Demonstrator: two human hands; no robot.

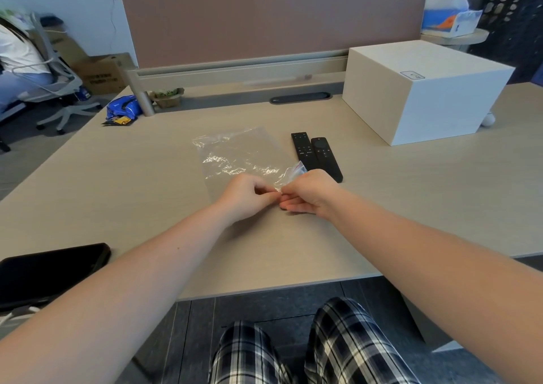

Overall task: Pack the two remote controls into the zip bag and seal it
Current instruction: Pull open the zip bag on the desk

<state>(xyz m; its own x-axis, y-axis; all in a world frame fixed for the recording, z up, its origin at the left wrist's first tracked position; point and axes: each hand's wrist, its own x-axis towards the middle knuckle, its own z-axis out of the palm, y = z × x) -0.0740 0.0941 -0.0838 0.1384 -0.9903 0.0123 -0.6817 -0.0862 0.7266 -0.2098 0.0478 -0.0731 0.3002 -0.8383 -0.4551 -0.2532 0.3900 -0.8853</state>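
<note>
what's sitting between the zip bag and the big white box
In the head view, the two remote controls lie side by side on the desk between the zip bag and the white box.

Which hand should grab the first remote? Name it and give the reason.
Right hand, probably: the two black remote controls lie just beyond it, right of the clear plastic zip bag; the left hand sits farther away.

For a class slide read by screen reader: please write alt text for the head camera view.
Both hands, left hand and right hand, pinch the near edge of a clear zip bag on a desk. Two black remote controls lie side by side right of it, unpacked.
</note>
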